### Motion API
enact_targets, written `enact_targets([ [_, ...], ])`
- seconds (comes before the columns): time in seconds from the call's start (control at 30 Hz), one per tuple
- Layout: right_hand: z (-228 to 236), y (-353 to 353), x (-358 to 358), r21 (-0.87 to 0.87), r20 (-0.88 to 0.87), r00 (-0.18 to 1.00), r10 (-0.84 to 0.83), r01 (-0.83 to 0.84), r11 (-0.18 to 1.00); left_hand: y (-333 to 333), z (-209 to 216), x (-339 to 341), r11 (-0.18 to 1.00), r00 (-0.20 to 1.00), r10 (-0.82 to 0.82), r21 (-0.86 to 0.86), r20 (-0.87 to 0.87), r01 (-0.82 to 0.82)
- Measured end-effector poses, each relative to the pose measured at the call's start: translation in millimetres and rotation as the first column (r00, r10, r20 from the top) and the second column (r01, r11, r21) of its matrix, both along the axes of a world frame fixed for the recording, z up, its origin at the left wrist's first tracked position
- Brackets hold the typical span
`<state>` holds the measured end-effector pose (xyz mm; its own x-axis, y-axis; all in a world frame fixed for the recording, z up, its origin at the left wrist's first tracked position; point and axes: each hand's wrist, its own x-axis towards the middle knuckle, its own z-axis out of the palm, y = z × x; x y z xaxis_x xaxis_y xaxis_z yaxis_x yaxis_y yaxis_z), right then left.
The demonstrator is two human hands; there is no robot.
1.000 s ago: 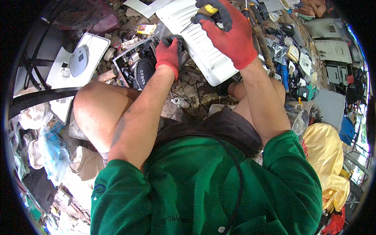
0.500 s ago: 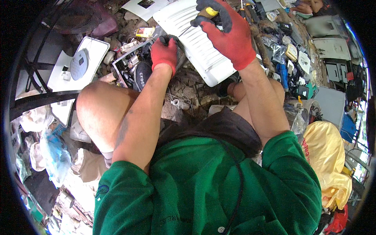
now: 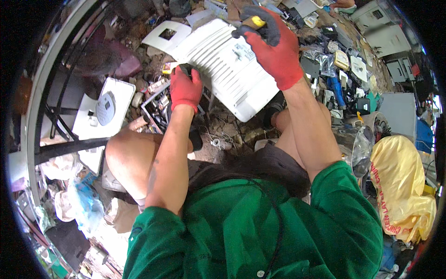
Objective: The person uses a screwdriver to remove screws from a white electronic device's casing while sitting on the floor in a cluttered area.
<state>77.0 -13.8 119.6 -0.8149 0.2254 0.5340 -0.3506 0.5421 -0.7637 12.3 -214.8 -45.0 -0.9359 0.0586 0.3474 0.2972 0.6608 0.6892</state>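
Observation:
A white ribbed plastic panel (image 3: pixel 223 65), with vent slots and a pale label, lies tilted in front of my knees. Both my hands wear red gloves with dark grey fingers. My left hand (image 3: pixel 186 88) is closed at the panel's left edge; whatever its fingers grip is hidden. Over the panel's far right side, my right hand (image 3: pixel 276 53) wraps round the yellow-ended handle of a screwdriver (image 3: pixel 255 22). The screwdriver's shaft is hard to make out now.
Left of my knee stand white panels, one with a grey round part (image 3: pixel 105 108). A metal frame with parts (image 3: pixel 155 104) sits beside my left hand. Loose electronics and a blue tube (image 3: pixel 335 91) lie on the right. A yellow sack (image 3: pixel 398 181) rests near my right elbow.
The view has tilted, so the surroundings sit lower in the picture. My right hand has shifted farther out over the panel, still with the screwdriver. My left hand stays closed at the panel's edge.

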Motion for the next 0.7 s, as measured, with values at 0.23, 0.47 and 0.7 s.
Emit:
enact_targets([
  [0.23,-5.5,52.2,-6.0,-0.265,-0.144,0.989,-0.040,0.001,0.964,60.0,97.1,-99.2,0.927,0.946,-0.313,0.188,-0.088,0.324],
  [0.47,-16.9,67.7,-14.0,-0.048,-0.228,0.955,-0.188,0.182,0.982,85.4,126.9,-254.3,0.985,0.989,-0.137,-0.093,0.061,0.142],
  [0.7,-10.7,81.6,2.1,-0.022,-0.141,0.959,-0.246,0.246,0.969,33.3,66.1,-147.6,0.784,0.889,-0.252,0.619,0.383,-0.044],
])
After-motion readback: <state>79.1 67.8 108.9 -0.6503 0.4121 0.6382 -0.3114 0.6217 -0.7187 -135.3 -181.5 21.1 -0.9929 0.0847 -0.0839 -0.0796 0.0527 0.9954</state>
